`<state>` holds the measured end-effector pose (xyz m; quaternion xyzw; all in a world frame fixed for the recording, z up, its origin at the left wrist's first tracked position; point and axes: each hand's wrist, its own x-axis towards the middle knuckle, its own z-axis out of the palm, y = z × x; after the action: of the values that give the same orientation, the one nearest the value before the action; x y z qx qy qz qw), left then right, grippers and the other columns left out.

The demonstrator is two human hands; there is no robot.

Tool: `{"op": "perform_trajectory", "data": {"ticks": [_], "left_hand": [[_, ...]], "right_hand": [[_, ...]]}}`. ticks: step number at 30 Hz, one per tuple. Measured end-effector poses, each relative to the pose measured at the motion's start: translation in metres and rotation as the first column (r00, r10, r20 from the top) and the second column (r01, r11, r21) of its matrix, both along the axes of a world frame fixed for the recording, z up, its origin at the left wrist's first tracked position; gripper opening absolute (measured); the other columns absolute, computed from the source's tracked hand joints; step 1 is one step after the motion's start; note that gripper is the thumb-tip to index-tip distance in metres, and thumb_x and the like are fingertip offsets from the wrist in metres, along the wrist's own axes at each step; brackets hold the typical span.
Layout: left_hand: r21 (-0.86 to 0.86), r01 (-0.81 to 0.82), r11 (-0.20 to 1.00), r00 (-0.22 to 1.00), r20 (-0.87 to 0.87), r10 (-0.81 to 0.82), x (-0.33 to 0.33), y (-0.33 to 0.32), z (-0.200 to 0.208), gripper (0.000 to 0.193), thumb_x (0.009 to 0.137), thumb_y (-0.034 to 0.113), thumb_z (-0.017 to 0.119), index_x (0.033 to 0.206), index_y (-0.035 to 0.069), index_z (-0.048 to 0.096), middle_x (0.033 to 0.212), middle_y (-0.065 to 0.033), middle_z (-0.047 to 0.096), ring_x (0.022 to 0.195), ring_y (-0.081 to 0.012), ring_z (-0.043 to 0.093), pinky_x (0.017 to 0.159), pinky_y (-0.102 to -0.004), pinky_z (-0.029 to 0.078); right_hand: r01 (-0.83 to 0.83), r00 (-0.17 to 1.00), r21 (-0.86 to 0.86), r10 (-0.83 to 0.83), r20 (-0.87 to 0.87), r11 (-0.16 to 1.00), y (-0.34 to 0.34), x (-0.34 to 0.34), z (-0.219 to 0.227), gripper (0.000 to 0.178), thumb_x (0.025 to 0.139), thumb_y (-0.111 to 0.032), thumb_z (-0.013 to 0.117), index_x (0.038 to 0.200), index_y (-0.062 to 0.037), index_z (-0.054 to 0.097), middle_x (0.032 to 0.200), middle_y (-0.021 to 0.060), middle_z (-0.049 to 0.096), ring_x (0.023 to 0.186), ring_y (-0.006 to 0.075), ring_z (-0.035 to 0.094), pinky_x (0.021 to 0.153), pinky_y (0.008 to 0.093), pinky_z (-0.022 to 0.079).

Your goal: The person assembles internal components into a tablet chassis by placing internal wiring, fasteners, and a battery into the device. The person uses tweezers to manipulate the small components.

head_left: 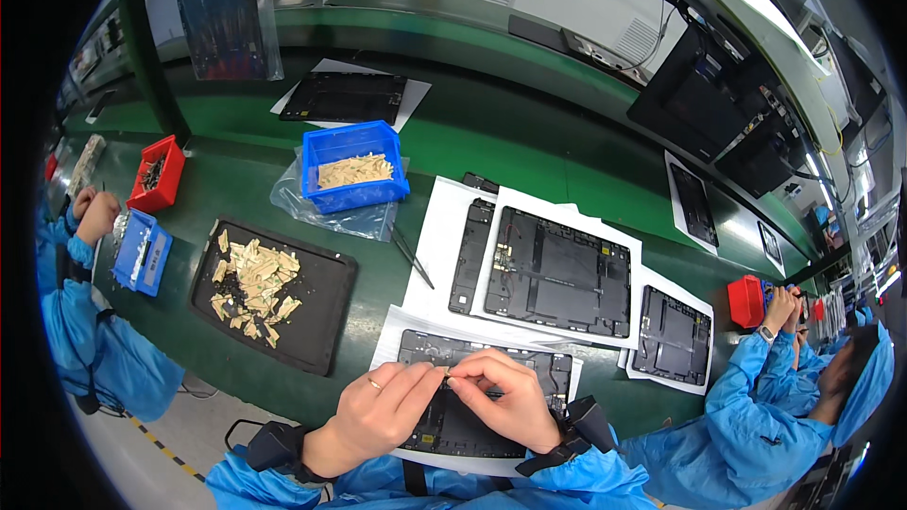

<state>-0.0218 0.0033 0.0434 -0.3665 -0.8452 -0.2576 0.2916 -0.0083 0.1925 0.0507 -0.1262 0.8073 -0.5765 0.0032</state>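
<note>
My left hand [378,408] and my right hand [505,395] meet fingertip to fingertip over a black tablet-like device panel [453,423] lying on white paper. Both are closed in a pinch on a small beige piece [446,372], mostly hidden by the fingers. Left of them, a black tray [326,321] carries a heap of torn beige scraps [260,274]. Farther off, a blue bin [354,196] contains many small beige strips [356,171]. Tweezers [411,257] lie between the bin and the papers.
More black panels [557,269] rest on white sheets ahead and to the right [673,335]. One panel [342,96] lies at the back. A red bin [159,175] and small blue bin [144,253] stand left. Co-workers in blue sit on both sides; a red bin [745,301] is right.
</note>
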Motion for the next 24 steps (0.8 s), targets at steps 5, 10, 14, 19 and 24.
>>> {"op": "perform_trajectory", "data": {"ticks": [5, 10, 14, 19, 24], "left_hand": [[0.023, -0.001, 1.0, 1.0, 0.02, 0.001, 0.0, 0.001, -0.002, 0.025, 0.072, 0.007, 0.063, 0.096, 0.001, 0.068, 0.093, -0.0073, 0.066, 0.071, -0.0184, 0.061, 0.058, -0.0258, 0.05], [0.409, -0.03, 0.912, 0.843, 0.5, -0.197, -0.003, 0.007, 0.008, 0.014, 0.081, 0.007, 0.069, 0.092, 0.0, 0.067, 0.09, -0.0089, 0.068, 0.069, -0.0211, 0.064, 0.06, -0.0273, 0.052], [0.538, -0.096, 0.837, 0.691, 0.641, -0.333, -0.014, 0.005, 0.008, 0.01, 0.088, 0.005, 0.064, 0.092, -0.004, 0.065, 0.091, -0.0125, 0.067, 0.071, -0.0147, 0.066, 0.053, -0.0246, 0.054], [0.462, -0.125, 0.878, 0.899, 0.428, -0.097, -0.038, -0.003, 0.023, 0.007, 0.093, 0.001, 0.052, 0.087, -0.002, 0.054, 0.081, -0.0122, 0.058, 0.067, -0.0203, 0.062, 0.056, -0.0296, 0.05], [0.302, -0.443, 0.845, 0.897, 0.158, 0.413, -0.13, -0.042, 0.052, 0.007, 0.09, 0.004, 0.055, 0.095, -0.001, 0.056, 0.086, -0.016, 0.06, 0.079, -0.0343, 0.06, 0.069, -0.0401, 0.047]], "right_hand": [[-0.017, 0.998, 0.021, 0.018, -0.052, 1.0, 0.0, -0.002, -0.001, 0.011, 0.083, -0.004, 0.068, 0.093, -0.0003, 0.065, 0.088, 0.0063, 0.064, 0.07, 0.0112, 0.061, 0.061, 0.0229, 0.05], [-0.015, 0.994, 0.042, 0.019, -0.103, 0.999, -0.002, -0.007, 0.013, 0.01, 0.078, 0.002, 0.069, 0.088, 0.0019, 0.066, 0.087, 0.0095, 0.064, 0.074, 0.0132, 0.062, 0.064, 0.0241, 0.051], [-0.04, 0.962, 0.192, 0.09, -0.259, 0.981, -0.005, -0.02, 0.027, 0.01, 0.077, 0.002, 0.07, 0.086, 0.0015, 0.066, 0.085, 0.0095, 0.065, 0.075, 0.0143, 0.063, 0.066, 0.0264, 0.051], [-0.066, 0.982, 0.043, 0.072, -0.176, 0.997, -0.006, -0.04, 0.046, 0.007, 0.079, -0.001, 0.067, 0.085, -0.0001, 0.064, 0.083, 0.0078, 0.064, 0.072, 0.013, 0.061, 0.063, 0.0263, 0.05], [0.063, 0.988, -0.055, -0.07, -0.14, 0.997, 0.012, -0.073, 0.038, 0.006, 0.081, -0.003, 0.066, 0.086, 0.0002, 0.065, 0.082, 0.0041, 0.063, 0.072, 0.0091, 0.06, 0.064, 0.0222, 0.048]]}}
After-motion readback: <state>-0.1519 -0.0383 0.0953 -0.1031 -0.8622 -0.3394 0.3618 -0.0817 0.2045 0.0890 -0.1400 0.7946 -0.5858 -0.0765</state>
